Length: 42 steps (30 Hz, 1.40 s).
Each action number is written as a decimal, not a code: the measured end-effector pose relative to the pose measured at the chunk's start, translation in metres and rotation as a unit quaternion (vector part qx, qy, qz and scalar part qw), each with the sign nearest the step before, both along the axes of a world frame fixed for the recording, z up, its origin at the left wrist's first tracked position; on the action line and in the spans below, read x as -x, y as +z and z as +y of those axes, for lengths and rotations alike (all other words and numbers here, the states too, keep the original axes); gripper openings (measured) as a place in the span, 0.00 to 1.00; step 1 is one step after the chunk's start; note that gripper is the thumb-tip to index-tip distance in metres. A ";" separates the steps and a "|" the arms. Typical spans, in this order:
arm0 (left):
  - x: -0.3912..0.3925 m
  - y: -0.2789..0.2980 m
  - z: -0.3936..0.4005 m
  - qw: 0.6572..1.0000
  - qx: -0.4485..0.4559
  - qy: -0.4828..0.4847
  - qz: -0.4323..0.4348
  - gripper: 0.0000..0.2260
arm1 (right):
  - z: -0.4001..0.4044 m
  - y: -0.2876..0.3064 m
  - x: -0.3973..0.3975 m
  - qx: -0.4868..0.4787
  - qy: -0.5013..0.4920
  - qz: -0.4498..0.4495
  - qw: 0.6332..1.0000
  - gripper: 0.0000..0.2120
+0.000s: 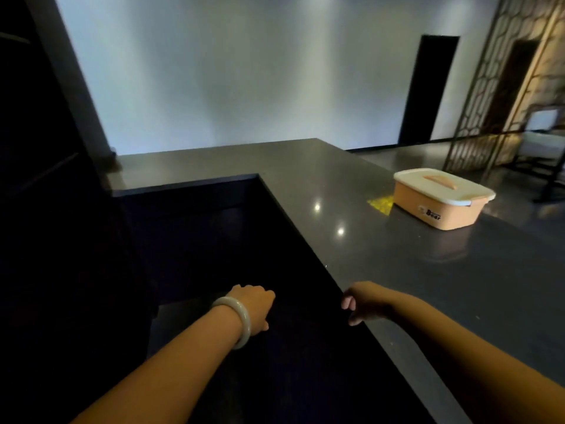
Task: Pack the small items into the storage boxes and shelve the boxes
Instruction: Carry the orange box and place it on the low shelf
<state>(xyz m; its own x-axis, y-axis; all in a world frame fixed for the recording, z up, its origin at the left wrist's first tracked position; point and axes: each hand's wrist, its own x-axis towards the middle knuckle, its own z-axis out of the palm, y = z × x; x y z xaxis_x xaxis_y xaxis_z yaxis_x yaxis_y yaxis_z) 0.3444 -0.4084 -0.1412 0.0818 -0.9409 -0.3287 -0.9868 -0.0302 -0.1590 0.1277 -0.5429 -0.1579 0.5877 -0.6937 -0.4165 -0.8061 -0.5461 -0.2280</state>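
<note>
An orange storage box [440,209] with a cream lid and an orange handle stands shut on the dark grey counter [351,185], far to the right. My left hand [253,307], with a pale bangle on the wrist, hangs over the dark space below the counter's inner edge, fingers pointing down and out of sight. My right hand [363,302] hovers at that same edge with its fingers loosely curled and nothing in it. Both hands are far from the box.
The L-shaped counter wraps round a dark recess [229,240] in front of me. A yellow patch [380,205] lies beside the box. A dark cabinet [39,148] rises at the left. A lattice screen [501,81] and doorway [428,90] stand at the back right.
</note>
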 end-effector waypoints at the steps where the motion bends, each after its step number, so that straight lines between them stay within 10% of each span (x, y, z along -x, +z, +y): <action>1: -0.012 0.001 -0.027 1.000 -0.003 -0.019 0.000 0.21 | -0.019 0.002 -0.007 0.004 -0.010 0.012 1.000 0.19; 25: 0.034 0.018 -0.527 0.950 0.027 -0.309 0.046 0.21 | -0.369 0.024 0.048 0.028 -0.307 -0.082 0.948 0.16; 42: 0.122 0.025 -0.794 0.895 0.129 -0.297 0.306 0.15 | -0.463 0.038 0.153 0.241 -0.666 -0.142 0.692 0.08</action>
<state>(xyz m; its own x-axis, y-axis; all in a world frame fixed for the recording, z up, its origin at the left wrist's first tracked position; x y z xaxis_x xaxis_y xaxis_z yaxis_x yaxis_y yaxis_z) 0.2223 -1.2021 -0.1164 -0.5804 -0.8090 0.0930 -0.7402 0.5717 0.3540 -0.0251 -1.0055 -0.1199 -0.6949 -0.7172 0.0522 -0.6278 0.5698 -0.5303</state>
